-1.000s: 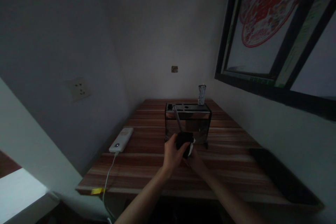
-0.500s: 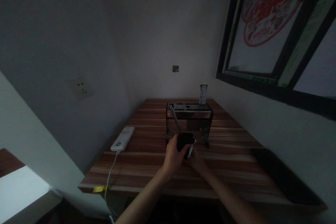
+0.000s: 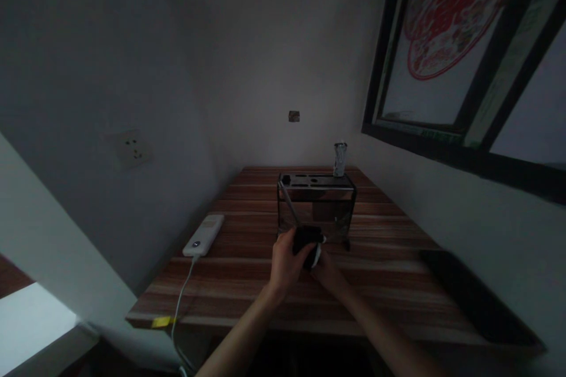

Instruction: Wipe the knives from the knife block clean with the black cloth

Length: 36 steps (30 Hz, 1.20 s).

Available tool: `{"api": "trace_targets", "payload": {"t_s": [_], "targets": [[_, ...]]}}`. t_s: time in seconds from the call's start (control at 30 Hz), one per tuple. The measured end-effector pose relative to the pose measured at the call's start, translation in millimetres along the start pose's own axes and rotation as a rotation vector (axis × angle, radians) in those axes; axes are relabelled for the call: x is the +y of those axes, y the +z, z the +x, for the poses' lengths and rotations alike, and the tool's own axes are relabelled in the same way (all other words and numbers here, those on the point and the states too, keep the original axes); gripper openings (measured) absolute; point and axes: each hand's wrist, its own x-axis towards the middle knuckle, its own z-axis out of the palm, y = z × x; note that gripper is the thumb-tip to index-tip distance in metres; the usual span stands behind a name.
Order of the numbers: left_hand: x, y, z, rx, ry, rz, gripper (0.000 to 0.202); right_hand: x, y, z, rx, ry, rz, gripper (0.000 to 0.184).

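Left grip (image 3: pixel 285 259): pinching, thumb on the near side and fingers wrapped around the left side of a black object (image 3: pixel 304 240). Right grip (image 3: pixel 325 271): at the lower right of the same piece, fingers mostly hidden; I cannot tell how firmly they press together.

Position: the black object is between my hands, in front of the slotted stand (image 3: pixel 333 215) and near its lower front. A slim grey bar (image 3: pixel 289 203) runs from it, tilted up and left, its far end lining up with the left end of the stand's top. Contact there: cannot tell. A white piece (image 3: pixel 317 254) shows along the right side of the black object; light too dim to identify it.

Progress, my judgement: taking hold is done; both hands are on the piece. Setting it down and letting go are not done. No finished result is visible, so I cannot say how much handling is left.

Surroundings: stand upright on the surface (image 3: pixel 243 285); patterned cup (image 3: pixel 339 160) at its top right, on it or just behind, unclear. White device (image 3: pixel 203 235) with cable (image 3: pixel 181 294) lies to the left, well apart from my hands.
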Motion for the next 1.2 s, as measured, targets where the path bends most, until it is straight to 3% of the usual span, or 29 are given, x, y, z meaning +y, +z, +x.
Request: {"api": "trace_targets", "payload": {"t_s": [0.37,0.83,1.03,1.2], "targets": [[18.5,-21.0,15.5,0.096,-0.005,-0.084,0.023,-16.3,4.6,2.7,-0.095,-0.028,-0.116,0.029],[65.6,-65.2,52.9,0.23,0.093,-0.189,0.025,-15.1,6.3,2.2,-0.003,0.051,-0.314,0.033],[71.8,-84.0,68.7,0.285,0.097,-0.285,0.027,-18.4,7.5,0.9,-0.007,0.021,-0.324,0.032],[72.7,-88.6,73.6,0.321,0.104,-0.304,0.026,-18.4,8.1,1.3,-0.015,0.033,-0.33,0.034]]}}
